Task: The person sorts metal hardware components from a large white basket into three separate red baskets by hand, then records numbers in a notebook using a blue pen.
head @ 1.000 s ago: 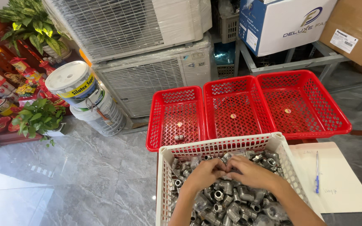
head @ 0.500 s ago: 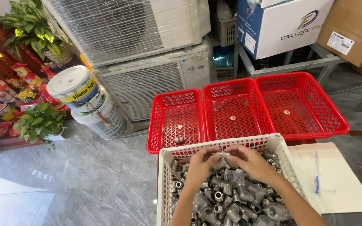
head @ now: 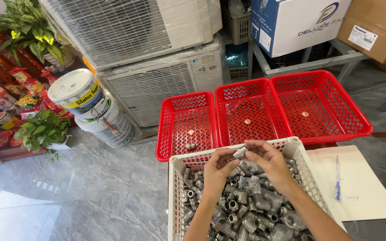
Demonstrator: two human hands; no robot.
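Observation:
Both my hands are raised over a white basket full of several grey metal pipe fittings. My left hand and my right hand together pinch one small metal fitting above the basket's far rim. Beyond it stand three red baskets side by side. The left red basket holds one small fitting. The middle red basket and the right red basket show only a round mark at their centres.
A sheet of paper with a blue pen lies right of the white basket. White buckets and air-conditioner units stand behind. Potted plants are at left, cardboard boxes on a metal rack at right. Grey tile floor.
My hands have lifted out of the heap of fittings toward the basket's far rim, now holding one fitting between them.

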